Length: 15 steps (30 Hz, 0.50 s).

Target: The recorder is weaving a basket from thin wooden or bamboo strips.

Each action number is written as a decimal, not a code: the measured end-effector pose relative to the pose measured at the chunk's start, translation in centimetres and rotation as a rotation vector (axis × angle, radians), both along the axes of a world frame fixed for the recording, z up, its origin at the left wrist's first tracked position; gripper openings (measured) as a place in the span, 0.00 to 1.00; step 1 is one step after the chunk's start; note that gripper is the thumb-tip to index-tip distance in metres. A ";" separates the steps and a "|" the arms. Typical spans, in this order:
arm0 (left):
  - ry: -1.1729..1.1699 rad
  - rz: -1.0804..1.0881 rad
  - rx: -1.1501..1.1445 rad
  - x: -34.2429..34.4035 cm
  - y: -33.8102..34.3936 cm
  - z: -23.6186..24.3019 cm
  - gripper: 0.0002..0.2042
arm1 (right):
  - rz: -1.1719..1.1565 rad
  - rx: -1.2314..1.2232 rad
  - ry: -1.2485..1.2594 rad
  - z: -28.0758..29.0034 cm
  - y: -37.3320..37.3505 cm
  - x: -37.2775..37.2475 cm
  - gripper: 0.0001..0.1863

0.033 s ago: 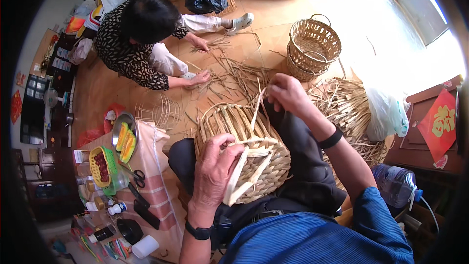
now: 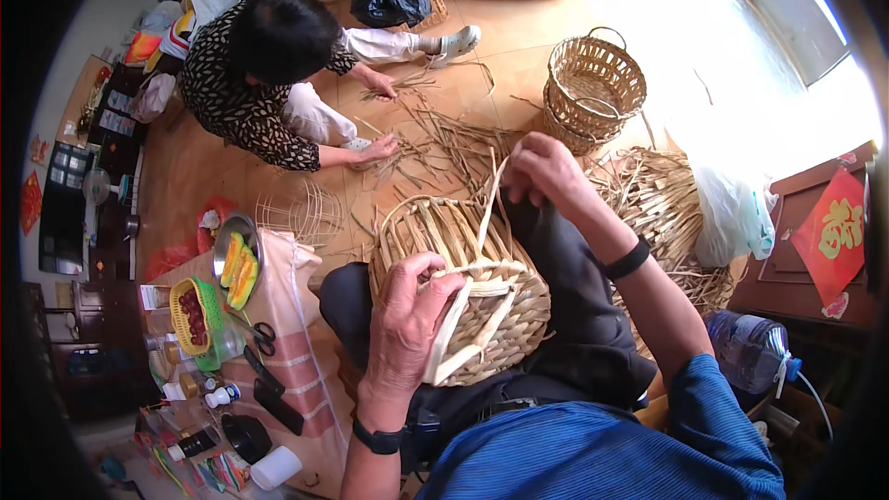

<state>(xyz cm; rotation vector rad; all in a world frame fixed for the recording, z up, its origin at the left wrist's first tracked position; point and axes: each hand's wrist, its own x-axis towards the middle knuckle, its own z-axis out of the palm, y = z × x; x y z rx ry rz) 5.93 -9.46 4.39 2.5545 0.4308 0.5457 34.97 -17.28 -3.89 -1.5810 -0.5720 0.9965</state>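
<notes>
On my lap rests a partly woven basket (image 2: 505, 338) of pale dried strips, tilted, with upright stakes at its far side. My left hand (image 2: 407, 315) grips its near-left edge, fingers curled over and thumb pressed on the weave. A loose flat strip (image 2: 451, 338) hangs beside that thumb. Beyond the basket's right side, my right hand (image 2: 546, 171) is closed on a thin plant strip (image 2: 491, 204) that runs up from the stakes. Its fingertips are partly hidden.
Loose strips (image 2: 454, 139) litter the floor, where another person (image 2: 250, 83) handles some. A finished-looking basket (image 2: 593, 93) and a strip pile (image 2: 653, 208) lie ahead right. On the left, a cloth-covered table (image 2: 310, 361) bears scissors (image 2: 266, 341), fruit and bottles. A water jug (image 2: 745, 347) stands right.
My right hand has risen slightly away from me with the strip. My left hand and the basket stay in place.
</notes>
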 end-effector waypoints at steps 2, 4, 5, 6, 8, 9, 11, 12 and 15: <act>0.004 0.044 -0.097 0.6 -0.7 0.5 0.16 | -0.134 0.340 0.379 -2.8 0.1 0.6 0.15; 0.008 0.044 -0.079 0.6 -0.8 0.5 0.17 | -0.137 0.358 0.573 -1.7 1.1 -1.0 0.15; 0.011 0.040 -0.061 0.6 -0.9 0.5 0.17 | -0.142 0.374 0.764 -1.3 1.4 -1.9 0.16; 0.009 0.038 -0.060 0.6 -0.9 0.5 0.17 | -0.020 0.434 0.783 -1.5 1.2 -2.7 0.17; -0.016 0.047 -0.027 0.5 -0.8 0.4 0.16 | 0.097 0.362 0.712 0.1 0.9 -4.8 0.17; -0.018 0.041 -0.027 0.6 -0.9 0.4 0.16 | 0.134 0.418 0.703 -0.3 0.7 -5.5 0.18; -0.018 0.066 -0.046 0.3 -0.9 0.4 0.15 | 0.138 0.379 0.595 0.9 -0.7 -7.2 0.19; -0.019 0.066 -0.044 0.3 -0.8 0.4 0.15 | 0.135 0.344 0.479 1.4 -1.3 -7.7 0.20; -0.037 0.039 -0.102 0.3 -0.5 0.3 0.14 | 0.066 0.378 0.551 0.8 -1.9 -8.3 0.20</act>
